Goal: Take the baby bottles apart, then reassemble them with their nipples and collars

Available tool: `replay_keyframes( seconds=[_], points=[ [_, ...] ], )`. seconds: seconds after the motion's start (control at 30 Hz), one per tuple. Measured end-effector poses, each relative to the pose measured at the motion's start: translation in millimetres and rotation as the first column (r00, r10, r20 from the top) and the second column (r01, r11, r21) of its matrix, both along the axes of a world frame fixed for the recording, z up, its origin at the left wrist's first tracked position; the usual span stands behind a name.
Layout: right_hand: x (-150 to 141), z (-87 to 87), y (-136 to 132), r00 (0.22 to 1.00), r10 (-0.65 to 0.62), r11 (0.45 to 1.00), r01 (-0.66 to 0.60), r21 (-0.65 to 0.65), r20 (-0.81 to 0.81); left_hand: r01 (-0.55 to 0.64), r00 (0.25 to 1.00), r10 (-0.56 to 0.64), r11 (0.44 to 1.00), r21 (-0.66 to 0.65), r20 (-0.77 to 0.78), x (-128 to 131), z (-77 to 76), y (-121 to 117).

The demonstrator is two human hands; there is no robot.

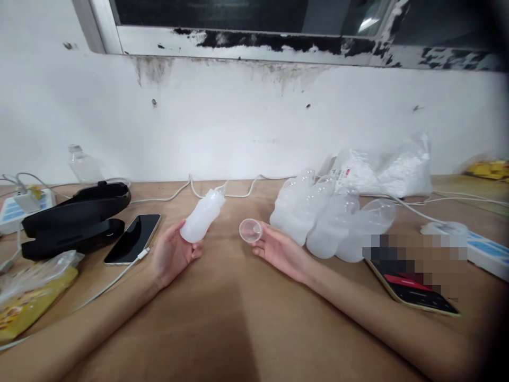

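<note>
My left hand (175, 253) is wrapped round a translucent white squeeze bottle (202, 216), which tilts up to the right and ends in a clear pointed tip. Between the fingers of my right hand (280, 248) is a small clear plastic cap (250, 231), its round open end facing me. The two hands are apart, with wooden tabletop between them. Just beyond my right hand, several similar translucent bottles (294, 212) with clear domed tops stand in a cluster.
A phone (133, 239) and a black strap-like device (79, 212) lie on the left, near a yellow snack bag (35, 297). A second phone (417, 286) rests beside my right forearm. White plastic bags (405, 167), cables and power strips (487, 249) line the back and sides.
</note>
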State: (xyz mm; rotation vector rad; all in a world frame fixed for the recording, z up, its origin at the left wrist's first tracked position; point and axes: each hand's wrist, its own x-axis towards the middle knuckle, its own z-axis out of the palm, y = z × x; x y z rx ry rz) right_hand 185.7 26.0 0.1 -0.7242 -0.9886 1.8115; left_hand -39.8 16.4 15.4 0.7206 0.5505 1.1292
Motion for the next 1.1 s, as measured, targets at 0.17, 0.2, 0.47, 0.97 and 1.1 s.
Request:
replay_keyframes(
  seconds=[0.17,0.2,0.47,0.97,1.1],
  points=[
    [0.9,-4.1,10.1,0.983,0.0,0.969,-0.045,-0.244,-0.183,-0.01,1.0,0.009,0.997,-0.076,-0.009,-0.9,-3.8,5.5],
    [0.8,-4.2,10.4,0.981,-0.004,0.967,-0.045,-0.249,-0.193,-0.009,1.0,0.008,0.997,-0.08,-0.009,-1.2,-4.5,6.1],
    [1.0,-2.1,8.2,0.979,0.021,0.968,-0.07,-0.24,-0.203,-0.002,1.0,0.001,0.998,-0.066,-0.012,-2.1,-4.4,5.2],
    [-4.4,14.4,16.2,0.991,-0.114,0.987,0.122,0.102,-0.073,-0.068,0.983,0.078,0.996,0.065,-0.163,-0.4,-8.0,3.8],
    [-6.4,23.0,17.3,0.98,-0.196,0.919,0.173,0.355,0.032,-0.065,0.977,0.077,0.996,0.065,-0.198,-0.2,-10.6,3.3]
  ],
)
